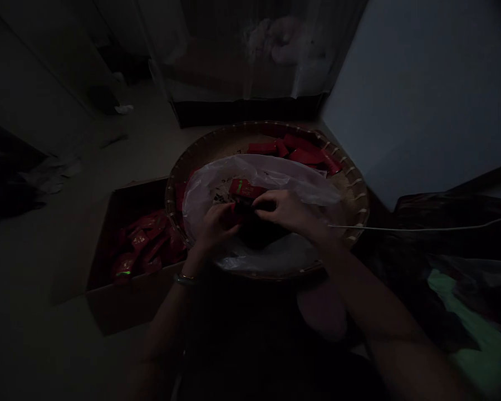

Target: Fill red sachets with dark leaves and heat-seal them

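In dim light, my left hand (pixel 215 225) is closed on a small red packet (pixel 234 208), only a bit of which shows by the fingers. My right hand (pixel 286 209) is closed in a pinch at dark stuff beside it; what its fingertips hold is too dark to make out. Just beyond both hands lies another red packet (pixel 244 188) with gold print and a green mark. All this is over an opened clear plastic bag (pixel 209 181), spread inside a round woven bamboo tray (pixel 179 161). Dark loose bits, perhaps leaves, lie in the bag.
More red packets (pixel 303 150) lie along the tray's far right side. A cardboard box (pixel 123 303) of red packets (pixel 144 236) stands on the floor at left. A thin pale cord (pixel 409 229) runs in from the right. Green cloth (pixel 476 328) lies at lower right; a pale panel (pixel 417 94) rises behind.
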The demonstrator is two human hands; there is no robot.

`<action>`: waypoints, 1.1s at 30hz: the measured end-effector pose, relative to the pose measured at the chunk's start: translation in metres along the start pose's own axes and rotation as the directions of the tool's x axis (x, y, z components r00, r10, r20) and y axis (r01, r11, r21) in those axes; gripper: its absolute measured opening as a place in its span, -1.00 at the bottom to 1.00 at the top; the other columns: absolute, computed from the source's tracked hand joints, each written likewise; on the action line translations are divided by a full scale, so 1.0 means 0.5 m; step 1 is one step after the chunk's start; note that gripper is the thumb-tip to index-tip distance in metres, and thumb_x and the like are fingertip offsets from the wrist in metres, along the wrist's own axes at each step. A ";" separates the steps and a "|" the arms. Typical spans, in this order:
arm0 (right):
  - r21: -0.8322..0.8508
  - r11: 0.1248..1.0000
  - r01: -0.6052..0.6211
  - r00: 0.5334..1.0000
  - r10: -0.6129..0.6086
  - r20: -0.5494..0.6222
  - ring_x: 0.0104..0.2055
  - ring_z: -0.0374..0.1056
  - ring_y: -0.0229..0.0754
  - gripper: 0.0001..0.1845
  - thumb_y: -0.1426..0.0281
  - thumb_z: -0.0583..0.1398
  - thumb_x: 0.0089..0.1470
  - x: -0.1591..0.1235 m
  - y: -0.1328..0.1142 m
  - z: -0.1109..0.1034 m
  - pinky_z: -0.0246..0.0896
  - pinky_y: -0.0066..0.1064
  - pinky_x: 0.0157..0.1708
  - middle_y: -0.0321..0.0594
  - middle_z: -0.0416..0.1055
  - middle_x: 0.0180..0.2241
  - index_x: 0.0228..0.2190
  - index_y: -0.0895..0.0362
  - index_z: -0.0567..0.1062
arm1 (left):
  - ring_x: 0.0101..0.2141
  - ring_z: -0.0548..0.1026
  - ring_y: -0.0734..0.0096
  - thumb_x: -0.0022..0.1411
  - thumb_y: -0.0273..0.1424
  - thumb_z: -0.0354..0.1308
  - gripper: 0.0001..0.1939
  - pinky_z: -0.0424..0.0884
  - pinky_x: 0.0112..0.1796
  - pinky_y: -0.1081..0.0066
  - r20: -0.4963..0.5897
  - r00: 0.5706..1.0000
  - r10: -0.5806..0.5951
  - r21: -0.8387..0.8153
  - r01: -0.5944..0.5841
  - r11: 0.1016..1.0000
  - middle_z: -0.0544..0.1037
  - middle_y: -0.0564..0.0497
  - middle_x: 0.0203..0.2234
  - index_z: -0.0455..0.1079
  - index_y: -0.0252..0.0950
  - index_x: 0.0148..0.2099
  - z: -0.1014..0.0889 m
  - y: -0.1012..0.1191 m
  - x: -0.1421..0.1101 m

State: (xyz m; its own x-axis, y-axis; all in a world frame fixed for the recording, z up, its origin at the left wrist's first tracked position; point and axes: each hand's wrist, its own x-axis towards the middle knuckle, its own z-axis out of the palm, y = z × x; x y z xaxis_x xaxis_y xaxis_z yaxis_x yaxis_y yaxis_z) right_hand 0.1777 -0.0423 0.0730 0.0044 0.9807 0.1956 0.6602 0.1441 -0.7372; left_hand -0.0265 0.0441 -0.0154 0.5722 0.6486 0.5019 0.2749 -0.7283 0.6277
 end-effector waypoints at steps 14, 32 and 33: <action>-0.081 0.992 0.095 0.993 -0.100 -0.058 0.03 0.30 -0.07 -0.41 0.35 0.31 -0.06 0.013 -0.019 0.049 0.28 -0.21 -0.03 -0.10 0.32 0.04 0.05 0.07 0.39 | -0.14 0.47 0.23 0.04 -0.36 0.29 -0.49 0.43 -0.14 0.23 0.013 0.999 0.041 0.013 -0.041 0.999 0.50 -0.11 -0.13 0.31 -0.23 0.06 0.005 -0.010 -0.001; -0.264 0.964 -0.027 0.975 0.084 0.207 -0.21 0.42 -0.18 -0.80 0.58 0.19 0.00 0.000 0.040 0.052 0.24 -0.40 -0.16 -0.18 0.52 -0.26 -0.30 0.17 0.55 | -0.21 0.52 0.27 0.01 -0.34 0.29 -0.48 0.48 -0.22 0.32 -0.074 0.994 -0.083 0.036 0.086 0.996 0.54 -0.07 -0.20 0.34 -0.26 0.06 0.007 -0.019 -0.006; -0.327 0.945 0.013 0.949 0.091 0.301 -0.18 0.40 -0.16 -0.79 0.57 0.20 0.00 -0.008 0.043 0.066 0.23 -0.39 -0.14 -0.14 0.50 -0.23 -0.27 0.19 0.54 | -0.22 0.53 0.27 0.01 -0.35 0.29 -0.48 0.48 -0.22 0.33 -0.076 0.994 -0.081 0.047 0.085 0.995 0.54 -0.06 -0.22 0.34 -0.26 0.06 0.006 -0.017 -0.005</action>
State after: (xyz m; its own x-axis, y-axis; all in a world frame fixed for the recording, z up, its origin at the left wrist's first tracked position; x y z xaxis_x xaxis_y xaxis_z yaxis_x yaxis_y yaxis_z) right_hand 0.1672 -0.0388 0.0349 -0.1622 0.9838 -0.0764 0.8697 0.1060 -0.4820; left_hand -0.0282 0.0477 -0.0236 0.4875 0.7205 0.4932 0.3588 -0.6803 0.6391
